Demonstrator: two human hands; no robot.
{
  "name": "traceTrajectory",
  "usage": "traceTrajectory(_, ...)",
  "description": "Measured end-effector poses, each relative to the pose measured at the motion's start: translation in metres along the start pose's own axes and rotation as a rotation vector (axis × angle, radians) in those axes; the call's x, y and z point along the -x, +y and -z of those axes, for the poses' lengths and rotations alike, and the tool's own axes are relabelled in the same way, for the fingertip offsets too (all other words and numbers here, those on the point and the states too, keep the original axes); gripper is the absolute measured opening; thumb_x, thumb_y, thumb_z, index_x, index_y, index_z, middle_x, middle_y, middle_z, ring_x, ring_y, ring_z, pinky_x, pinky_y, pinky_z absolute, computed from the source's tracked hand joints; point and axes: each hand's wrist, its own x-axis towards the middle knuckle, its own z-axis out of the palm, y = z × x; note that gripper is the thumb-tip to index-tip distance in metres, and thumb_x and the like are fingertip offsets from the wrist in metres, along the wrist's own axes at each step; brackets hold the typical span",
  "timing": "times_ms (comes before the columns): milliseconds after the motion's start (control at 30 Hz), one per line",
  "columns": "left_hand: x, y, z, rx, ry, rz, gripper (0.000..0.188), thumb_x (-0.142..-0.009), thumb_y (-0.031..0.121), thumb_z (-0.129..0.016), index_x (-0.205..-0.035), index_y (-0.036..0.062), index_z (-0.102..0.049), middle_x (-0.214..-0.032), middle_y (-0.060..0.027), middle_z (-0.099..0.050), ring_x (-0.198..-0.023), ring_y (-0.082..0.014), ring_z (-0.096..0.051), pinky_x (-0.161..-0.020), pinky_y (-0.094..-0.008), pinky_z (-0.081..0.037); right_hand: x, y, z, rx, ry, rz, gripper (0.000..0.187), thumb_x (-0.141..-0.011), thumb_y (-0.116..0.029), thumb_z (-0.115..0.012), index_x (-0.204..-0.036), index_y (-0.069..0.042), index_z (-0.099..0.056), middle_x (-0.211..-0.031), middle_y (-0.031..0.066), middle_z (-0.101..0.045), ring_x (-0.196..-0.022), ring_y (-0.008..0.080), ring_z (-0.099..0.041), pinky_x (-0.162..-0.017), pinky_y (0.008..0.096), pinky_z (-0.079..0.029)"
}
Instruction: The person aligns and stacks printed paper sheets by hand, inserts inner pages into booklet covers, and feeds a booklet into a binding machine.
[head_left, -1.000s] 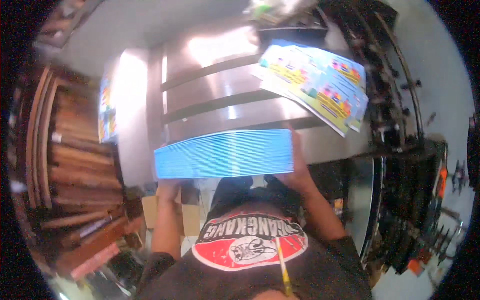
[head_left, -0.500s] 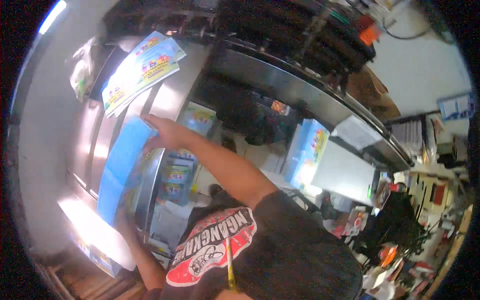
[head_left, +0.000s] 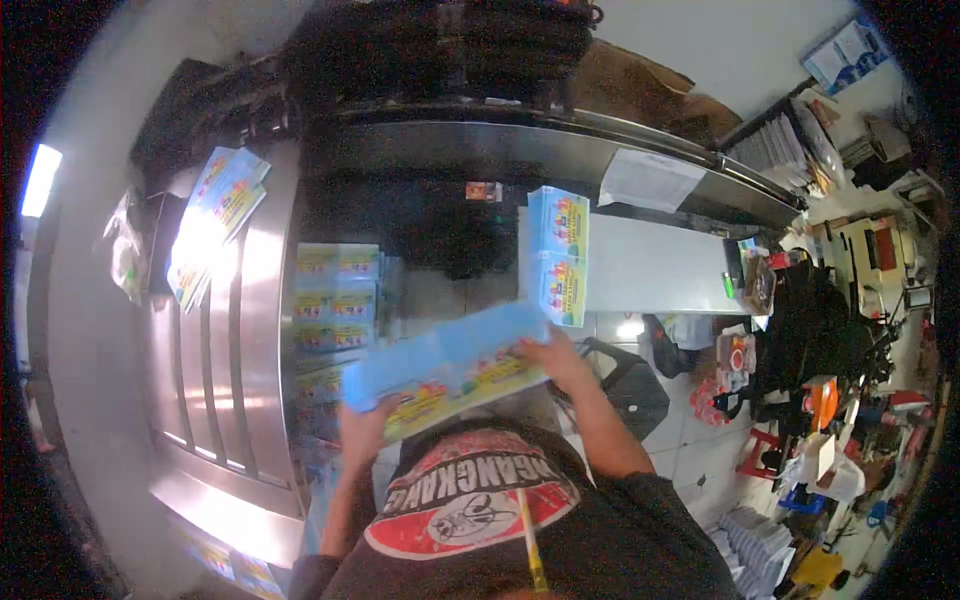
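Note:
A thick stack of printed sheets (head_left: 450,370), blue along its long edge with a colourful yellow and green face, is held in front of my chest. My left hand (head_left: 367,432) grips its left end from below, fingers partly hidden. At the other end my right hand (head_left: 556,362) is closed around the edge, its thumb on the printed face. Just beyond the right hand, similar printed stacks (head_left: 558,255) lie on a white tabletop (head_left: 655,262). More printed stacks (head_left: 335,300) stand in rows to the left, below the metal table (head_left: 265,380).
Loose printed sheets (head_left: 215,220) lie fanned on the metal table's far part. A white paper sheet (head_left: 650,180) rests on the metal rail at the back. A crumpled plastic bag (head_left: 125,250) hangs by the left wall. Assorted clutter, including an orange item (head_left: 822,402), covers the right side.
The stack has come off the metal table at left and swung right, now lengthwise across my front in both hands. My view has turned toward the white tabletop.

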Motion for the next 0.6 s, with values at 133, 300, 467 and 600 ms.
traceTrajectory(133, -0.008, -0.018, -0.100, 0.094, -0.329, 0.076, 0.027, -0.086, 0.018, -0.066, -0.108, 0.0040, -0.062, -0.099, -0.0048, -0.064, -0.092, -0.0143, -0.057, -0.084, -0.0313, -0.046, 0.030, -0.029, 0.108, -0.004, 0.230, -0.155, 0.047, -0.071, -0.011, -0.076, -0.113, 0.002, -0.059, -0.101, 0.0097, -0.066, -0.090, 0.0175, -0.061, -0.084, 0.0322, -0.049)
traceTrajectory(300, -0.019, -0.020, -0.216, 0.100, -0.605, 0.166, 0.036, -0.089, 0.027, -0.064, -0.117, 0.0047, -0.059, -0.106, -0.0048, -0.063, -0.098, -0.0131, -0.056, -0.088, -0.0321, -0.046, -0.050, -0.120, 0.227, 0.554, -0.059, -0.058, 0.058, -0.066, -0.021, -0.081, -0.114, 0.003, -0.059, -0.102, 0.0116, -0.067, -0.091, 0.0194, -0.063, -0.085, 0.0321, -0.049)
traceTrajectory(467, -0.015, -0.024, -0.314, 0.530, -0.497, 0.568, 0.044, -0.088, 0.035, -0.065, -0.123, 0.0092, -0.057, -0.110, -0.0038, -0.060, -0.094, -0.0143, -0.054, -0.080, -0.0312, -0.046, -0.185, -0.179, 0.235, 1.335, -0.356, -0.017, 0.065, -0.063, -0.037, -0.079, -0.115, -0.003, -0.061, -0.101, 0.0119, -0.068, -0.088, 0.0206, -0.065, -0.082, 0.0341, -0.049)
traceTrajectory(600, -0.031, -0.002, -0.345, 0.564, -0.321, 0.644, 0.040, -0.089, 0.034, -0.064, -0.120, 0.0088, -0.057, -0.098, 0.0004, -0.059, -0.082, -0.0107, -0.052, -0.071, -0.0270, -0.045, -0.247, -0.189, 0.211, 1.129, -0.555, -0.013, 0.073, -0.061, -0.045, -0.078, -0.119, -0.006, -0.059, -0.108, 0.0136, -0.066, -0.100, 0.0249, -0.062, -0.086, 0.0370, -0.048)
